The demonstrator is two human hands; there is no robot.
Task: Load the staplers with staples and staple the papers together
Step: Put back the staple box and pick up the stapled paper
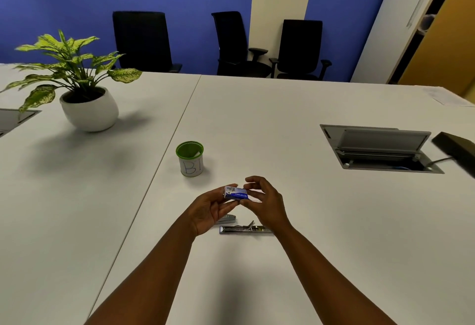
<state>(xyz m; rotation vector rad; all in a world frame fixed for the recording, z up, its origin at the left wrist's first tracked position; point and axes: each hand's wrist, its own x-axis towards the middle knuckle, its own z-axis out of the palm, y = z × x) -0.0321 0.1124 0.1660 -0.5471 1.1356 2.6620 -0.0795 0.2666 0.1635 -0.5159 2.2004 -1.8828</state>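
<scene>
**A:** Where is the staple box (236, 192) now, and who holds it?

**B:** It is in the air above the table (308, 221), between both hands. The left hand (208, 210) grasps its left end with curled fingers, and the right hand (264, 201) pinches the right end. Its long axis runs left to right.

**A:** And the stapler?

**B:** The opened stapler (245, 229) lies flat on the table just under the hands, on the near side, and its long axis also goes left to right (so box and stapler are almost parallel). Its right end disappears under the right wrist, so I judge that hand is the nearer one for dropping staples into the channel. A second stapler (227, 218) shows only a little, near the left palm.

**A:** Can you read any writing?

**B:** The box is blue and white with a brand word, but it appears upside down and too blurred to read. The green-rimmed cup (190, 158), farther on the table, carries the handwritten letters "B1" or "BI"; I cannot tell which.

**A:** Papers?

**B:** Only some sheets (447, 97) at the far right edge, well apart from the hands.
</scene>
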